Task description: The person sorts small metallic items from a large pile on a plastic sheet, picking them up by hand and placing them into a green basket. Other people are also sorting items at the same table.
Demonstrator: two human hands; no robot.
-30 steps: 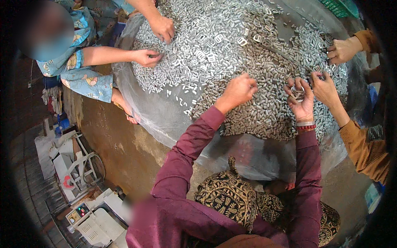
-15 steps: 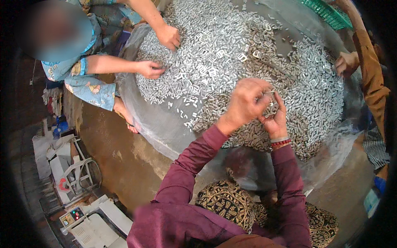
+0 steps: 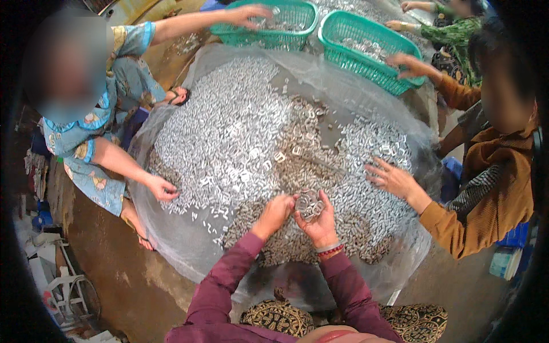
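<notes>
Over the near side of a big pile of small grey metal pieces (image 3: pixel 223 103), my two hands are close together. My right hand (image 3: pixel 318 230) cups a handful of flat metal buckles (image 3: pixel 310 206), palm up with the fingers curled round them. Just beside it, my left hand (image 3: pixel 274 215) is closed, its fingertips near the edge of the buckles. What it pinches, if anything, is hidden. Other loose buckles (image 3: pixel 246 162) lie scattered on the pile, and browner metal pieces (image 3: pixel 246 220) lie below my hands.
Clear plastic sheeting (image 3: pixel 166 214) lies under the pile. A person at left reaches to a green basket (image 3: pixel 311 28); another at right has one hand over the pile, one at a second green basket (image 3: pixel 394 83). White equipment (image 3: pixel 48 268) stands lower left.
The view has shifted, bringing both baskets fully in. My left hand has come down beside my right. The left person's one arm now reaches to a basket; the right person's hand spreads over the pile.
</notes>
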